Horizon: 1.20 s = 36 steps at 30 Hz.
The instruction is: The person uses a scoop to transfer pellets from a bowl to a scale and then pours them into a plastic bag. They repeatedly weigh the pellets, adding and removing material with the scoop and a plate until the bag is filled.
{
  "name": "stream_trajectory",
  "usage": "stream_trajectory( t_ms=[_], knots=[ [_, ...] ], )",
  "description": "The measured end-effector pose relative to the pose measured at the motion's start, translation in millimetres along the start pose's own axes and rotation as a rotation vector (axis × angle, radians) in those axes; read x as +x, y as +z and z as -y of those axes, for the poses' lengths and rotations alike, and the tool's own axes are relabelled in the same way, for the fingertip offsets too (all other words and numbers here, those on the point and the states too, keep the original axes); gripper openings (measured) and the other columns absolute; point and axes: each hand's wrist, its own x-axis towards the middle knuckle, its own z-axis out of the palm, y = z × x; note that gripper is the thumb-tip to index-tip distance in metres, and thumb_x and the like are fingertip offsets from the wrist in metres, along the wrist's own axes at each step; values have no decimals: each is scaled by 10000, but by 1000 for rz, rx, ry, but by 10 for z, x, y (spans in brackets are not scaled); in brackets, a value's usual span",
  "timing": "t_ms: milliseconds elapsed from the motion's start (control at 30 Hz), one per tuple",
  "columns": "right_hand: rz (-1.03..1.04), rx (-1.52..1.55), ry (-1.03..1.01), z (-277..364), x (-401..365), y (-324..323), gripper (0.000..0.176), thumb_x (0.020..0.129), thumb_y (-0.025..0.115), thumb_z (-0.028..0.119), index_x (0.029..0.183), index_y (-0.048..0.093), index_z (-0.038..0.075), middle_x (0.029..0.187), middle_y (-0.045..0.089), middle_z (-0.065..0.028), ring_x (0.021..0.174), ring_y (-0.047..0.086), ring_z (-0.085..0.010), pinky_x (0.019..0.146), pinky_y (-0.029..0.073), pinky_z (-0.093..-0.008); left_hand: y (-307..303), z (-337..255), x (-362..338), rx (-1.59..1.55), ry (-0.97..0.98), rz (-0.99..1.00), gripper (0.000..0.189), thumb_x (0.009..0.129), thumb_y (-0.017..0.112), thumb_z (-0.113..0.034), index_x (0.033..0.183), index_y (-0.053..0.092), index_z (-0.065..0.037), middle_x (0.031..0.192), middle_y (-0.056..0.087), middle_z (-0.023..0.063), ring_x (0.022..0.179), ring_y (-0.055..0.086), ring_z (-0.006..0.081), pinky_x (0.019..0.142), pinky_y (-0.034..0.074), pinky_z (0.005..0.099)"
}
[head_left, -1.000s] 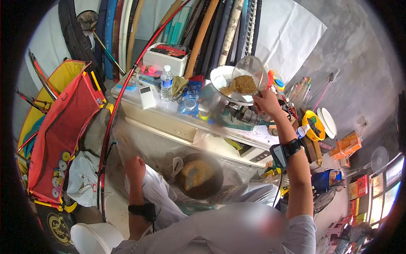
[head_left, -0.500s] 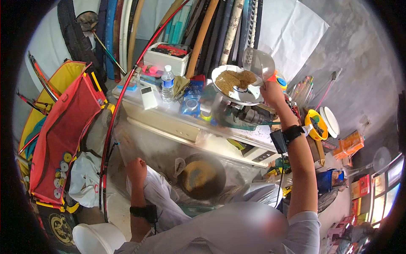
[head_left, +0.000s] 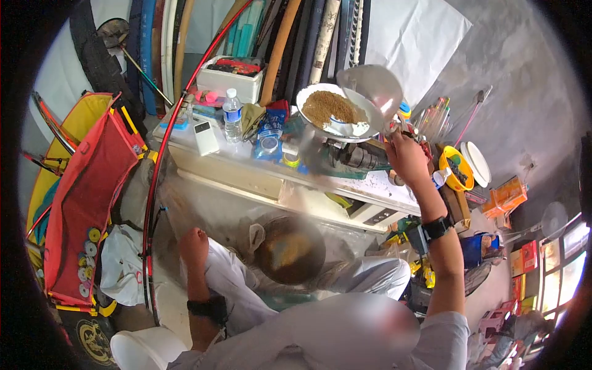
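My right hand (head_left: 407, 157) is closed on the handle of a translucent scoop (head_left: 373, 89), which is held over the right side of a white bowl (head_left: 364, 131). Brown crumbly material (head_left: 328, 108) lies heaped in that bowl, on top of a machine on the bench. My left hand (head_left: 194, 246) is a closed fist near my left knee; whether anything is inside cannot be made out. Between my legs stands a dark round pan (head_left: 308, 250) with brown material in it. A clear plastic piece (head_left: 255, 236) rests at the pan's left edge.
On the bench (head_left: 228, 169) stand a water bottle (head_left: 232, 117), a white device (head_left: 206, 137) and a white foam box (head_left: 232, 83). A red rod (head_left: 161, 160) crosses upright at the left, beside a red bag (head_left: 92, 191). A yellow basin (head_left: 456, 169) is at the right.
My right hand has moved down and slightly right, and the scoop has turned flatter over the bowl. The whole view has shifted a little. My left hand remains a fist.
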Motion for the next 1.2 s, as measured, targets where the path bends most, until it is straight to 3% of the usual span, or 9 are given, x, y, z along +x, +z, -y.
stream_trajectory(
  t_ms=[67, 267, 600, 667, 767, 833, 933, 1033, 1200],
  knots=[
    [-73, 191, 60, 76, -251, 49, 200, 866, 520, 177, 867, 473, -18, 753, 582, -195, 682, 602, -345, 614, 479, -443, -8, -3, 18, -12, 17, -34, 156, 770, 567, -197, 774, 633, -56, 735, 628, 128, 716, 606, 322, 668, 466, 421],
    [162, 2046, 533, 351, -1383, -125, 376, 902, 513, 252, 1124, 459, -47, 673, 483, -37, 515, 465, -80, 390, 344, -190, 80, 114, -5, -37, -56, 27, 171, 773, 569, -213, 771, 628, -53, 760, 629, 144, 720, 603, 344, 659, 465, 439],
    [1326, 1296, 677, 510, -2726, 1543, 203, 859, 533, 200, 884, 586, 6, 689, 574, -77, 525, 525, -156, 461, 428, -283, 48, 19, 34, -68, -12, 79, 177, 786, 547, -214, 825, 642, -69, 810, 636, 143, 799, 591, 333, 712, 457, 410],
    [1105, 844, -114, 567, -3020, 2190, 154, 785, 535, 160, 772, 583, 14, 684, 583, -118, 588, 555, -259, 535, 459, -375, 16, -25, 38, -33, -24, 104, 176, 784, 549, -216, 819, 641, -70, 815, 635, 146, 812, 587, 333, 714, 457, 411],
    [1119, 641, -221, 663, -3227, 3224, 282, 846, 475, 197, 714, 635, 6, 722, 632, -145, 670, 610, -259, 584, 466, -409, 3, -73, 92, 0, -21, 116, 175, 778, 554, -220, 813, 637, -70, 817, 634, 145, 826, 580, 329, 720, 452, 416],
    [826, 213, -871, 834, -3200, 3636, 268, 814, 468, 193, 763, 649, 2, 773, 631, -190, 734, 609, -325, 658, 466, -431, 42, -24, 77, 39, -6, 92, 173, 771, 563, -226, 812, 633, -73, 804, 628, 137, 809, 582, 321, 719, 450, 418],
    [791, 576, -195, 931, -3651, 4681, 254, 815, 488, 204, 782, 667, 27, 827, 630, -199, 758, 599, -326, 662, 478, -406, 76, 45, 90, 45, -6, 117, 166, 768, 569, -215, 816, 629, -68, 786, 618, 128, 800, 581, 315, 714, 450, 411],
    [541, 718, 149, 1265, -3376, 4461, 230, 796, 543, 231, 777, 676, 45, 825, 628, -187, 721, 589, -333, 663, 477, -425, 88, 76, 71, -14, 10, 91, 152, 774, 573, -197, 813, 624, -59, 792, 612, 124, 809, 580, 310, 720, 447, 403],
    [733, 425, -8, 1530, -3032, 4394, 214, 794, 544, 208, 802, 670, 35, 815, 626, -168, 762, 599, -339, 676, 476, -456, 36, 155, 53, -27, 3, 98, 138, 787, 569, -176, 819, 617, -50, 814, 613, 121, 821, 579, 306, 722, 445, 398]
  ],
)
